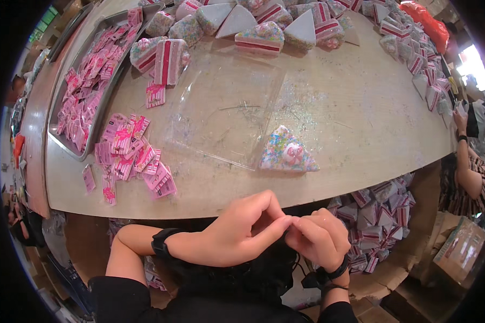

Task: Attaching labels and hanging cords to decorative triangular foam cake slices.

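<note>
My left hand [248, 229] and my right hand [320, 238] meet just off the table's front edge, fingertips pinched together. Whatever lies between the fingertips is too small or hidden to make out. Just beyond them on the table [361, 140] sits a toy cake slice [289, 153] with coloured sprinkles and a pink-and-white swirl on top; neither hand touches it. Left of the slice lies a shallow clear plastic tray [277, 94] with a few thin sticks or pins in it. A loose heap of pink printed tags [129, 148] is spread farther left.
A metal tray [109, 102] full of pink tags stands at the left. Many more cake slices [258, 42] line the table's far side and right edge. Below the front edge at the right, a carton holds more slices [380, 220]. Another person's arm [469, 172] shows at the far right.
</note>
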Demonstrator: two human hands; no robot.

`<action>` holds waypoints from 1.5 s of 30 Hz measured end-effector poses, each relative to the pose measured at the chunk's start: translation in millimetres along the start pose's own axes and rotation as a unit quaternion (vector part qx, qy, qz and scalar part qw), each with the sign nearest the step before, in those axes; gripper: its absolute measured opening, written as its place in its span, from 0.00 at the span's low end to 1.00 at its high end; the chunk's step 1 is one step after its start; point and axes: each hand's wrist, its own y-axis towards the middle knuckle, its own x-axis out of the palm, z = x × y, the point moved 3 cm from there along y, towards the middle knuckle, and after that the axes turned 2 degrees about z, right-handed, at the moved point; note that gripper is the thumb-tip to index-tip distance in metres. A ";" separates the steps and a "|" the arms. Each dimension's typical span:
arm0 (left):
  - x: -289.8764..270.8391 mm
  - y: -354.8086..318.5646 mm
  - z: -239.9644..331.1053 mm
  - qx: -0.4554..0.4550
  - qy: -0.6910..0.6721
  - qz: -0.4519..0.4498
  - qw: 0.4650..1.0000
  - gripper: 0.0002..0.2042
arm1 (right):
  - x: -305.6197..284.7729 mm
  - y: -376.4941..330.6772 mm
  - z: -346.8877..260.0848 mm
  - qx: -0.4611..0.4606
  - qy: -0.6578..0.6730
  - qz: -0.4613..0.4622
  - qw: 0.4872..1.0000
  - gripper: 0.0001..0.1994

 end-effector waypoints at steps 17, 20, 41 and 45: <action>-17.9 35.7 14.3 0.327 0.547 0.299 0.710 0.28 | -0.3 52.2 55.6 0.087 -0.043 0.011 0.995 0.09; -19.2 38.8 9.2 0.321 0.572 0.298 0.694 0.29 | 2.4 52.7 53.8 0.104 -0.054 0.001 0.993 0.09; -17.9 38.0 8.7 0.317 0.562 0.315 0.696 0.26 | -1.5 63.0 45.6 0.102 -0.084 -0.065 0.989 0.09; -17.4 37.8 9.0 0.319 0.563 0.312 0.695 0.27 | -2.1 65.1 44.8 0.112 -0.078 -0.065 0.989 0.09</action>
